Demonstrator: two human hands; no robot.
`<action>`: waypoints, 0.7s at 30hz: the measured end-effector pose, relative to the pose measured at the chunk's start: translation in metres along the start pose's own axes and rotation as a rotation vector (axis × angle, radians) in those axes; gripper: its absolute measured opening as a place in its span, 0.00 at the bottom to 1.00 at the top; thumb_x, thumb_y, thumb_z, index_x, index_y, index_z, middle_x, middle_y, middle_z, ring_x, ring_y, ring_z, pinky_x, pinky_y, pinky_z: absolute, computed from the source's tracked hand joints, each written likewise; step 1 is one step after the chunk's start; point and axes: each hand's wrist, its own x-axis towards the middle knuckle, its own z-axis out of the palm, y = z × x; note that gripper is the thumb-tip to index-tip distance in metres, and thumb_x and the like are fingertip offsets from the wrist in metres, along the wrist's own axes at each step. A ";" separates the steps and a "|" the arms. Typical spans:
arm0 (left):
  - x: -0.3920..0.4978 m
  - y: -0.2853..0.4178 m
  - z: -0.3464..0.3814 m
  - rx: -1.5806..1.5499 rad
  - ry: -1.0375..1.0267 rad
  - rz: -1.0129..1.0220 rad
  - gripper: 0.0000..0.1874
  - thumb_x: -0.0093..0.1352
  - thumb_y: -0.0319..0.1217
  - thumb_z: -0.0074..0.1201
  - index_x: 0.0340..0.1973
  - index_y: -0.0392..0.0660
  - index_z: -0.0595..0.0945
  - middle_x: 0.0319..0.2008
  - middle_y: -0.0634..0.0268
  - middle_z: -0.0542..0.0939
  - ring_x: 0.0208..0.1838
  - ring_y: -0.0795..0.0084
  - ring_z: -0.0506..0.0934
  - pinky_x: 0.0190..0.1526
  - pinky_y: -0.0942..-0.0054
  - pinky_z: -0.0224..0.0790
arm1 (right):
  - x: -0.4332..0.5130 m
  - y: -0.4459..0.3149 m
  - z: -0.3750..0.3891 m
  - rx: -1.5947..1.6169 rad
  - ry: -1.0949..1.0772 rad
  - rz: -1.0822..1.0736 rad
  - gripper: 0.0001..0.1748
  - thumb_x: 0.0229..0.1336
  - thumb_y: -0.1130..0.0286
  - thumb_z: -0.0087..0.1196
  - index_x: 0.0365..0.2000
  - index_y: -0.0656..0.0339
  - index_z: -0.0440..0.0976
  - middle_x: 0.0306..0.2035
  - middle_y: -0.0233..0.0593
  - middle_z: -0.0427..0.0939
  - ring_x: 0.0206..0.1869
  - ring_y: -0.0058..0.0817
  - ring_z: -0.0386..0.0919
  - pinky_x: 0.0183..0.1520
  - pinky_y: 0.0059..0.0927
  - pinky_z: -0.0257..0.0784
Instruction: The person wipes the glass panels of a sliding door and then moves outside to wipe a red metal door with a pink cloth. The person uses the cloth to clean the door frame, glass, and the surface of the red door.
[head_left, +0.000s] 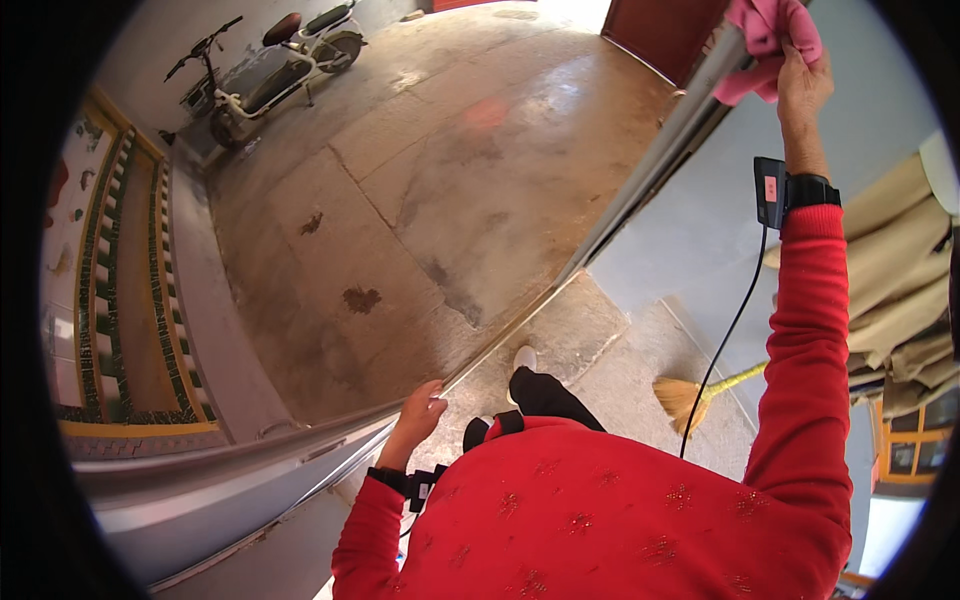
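A pink cloth (772, 37) is bunched in my right hand (804, 86), which is raised at the top right against the grey metal door frame (675, 124). Part of the cloth hangs over the frame's edge. Lower down and to the left, my left hand (421, 412) grips the edge of a pale metal-framed door panel (300, 472), its fingers curled over that edge. Both wrists carry black straps with small devices, and a black cable runs down from the right one.
An electric bicycle (277, 82) stands by the far left wall. A straw broom (682, 401) leans at the right, below hanging tan clothes (892, 277). Under me is a stone doorstep (577, 330); a dark red door (660, 34) is at the top.
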 end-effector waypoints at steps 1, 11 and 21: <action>0.010 0.005 0.002 -0.041 0.002 -0.007 0.24 0.70 0.28 0.57 0.62 0.37 0.73 0.55 0.49 0.80 0.59 0.60 0.79 0.59 0.65 0.71 | -0.006 0.005 0.010 0.035 -0.027 -0.049 0.16 0.60 0.64 0.56 0.41 0.67 0.78 0.37 0.57 0.82 0.42 0.52 0.81 0.48 0.43 0.74; 0.125 0.060 0.002 0.008 0.059 -0.050 0.23 0.68 0.31 0.57 0.58 0.36 0.76 0.53 0.46 0.82 0.55 0.56 0.81 0.57 0.63 0.73 | -0.278 0.050 0.010 0.049 -0.493 0.647 0.10 0.68 0.72 0.46 0.37 0.65 0.76 0.26 0.36 0.81 0.27 0.24 0.79 0.27 0.29 0.73; 0.247 0.116 -0.031 0.154 -0.038 0.071 0.23 0.68 0.32 0.57 0.57 0.38 0.77 0.52 0.48 0.82 0.54 0.54 0.82 0.57 0.65 0.73 | -0.255 0.039 0.006 0.343 -0.532 1.164 0.12 0.57 0.77 0.55 0.42 0.68 0.79 0.35 0.34 0.82 0.36 0.24 0.79 0.39 0.28 0.75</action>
